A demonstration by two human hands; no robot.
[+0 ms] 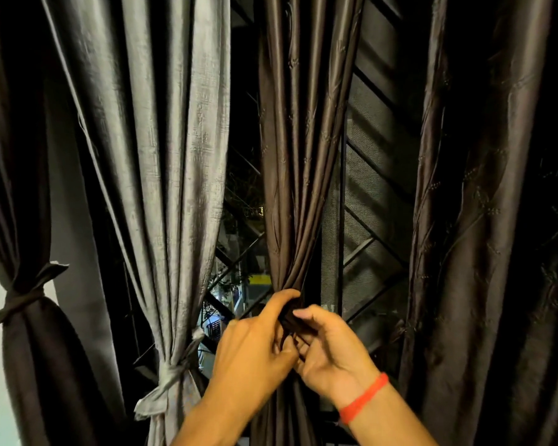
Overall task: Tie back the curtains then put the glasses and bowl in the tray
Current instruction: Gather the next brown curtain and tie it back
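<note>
Both hands [290,342] hiding curtain's [295,188] tie.

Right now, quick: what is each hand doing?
Left hand: fingers curled round the gathered brown curtain, gripping it.
Right hand: fingers curled on the same curtain bunch, gripping it from the other side.

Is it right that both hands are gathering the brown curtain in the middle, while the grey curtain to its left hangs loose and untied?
Not quite. In the head view the grey curtain is already tied. Both the left hand and right hand do gather the brown curtain.
</note>
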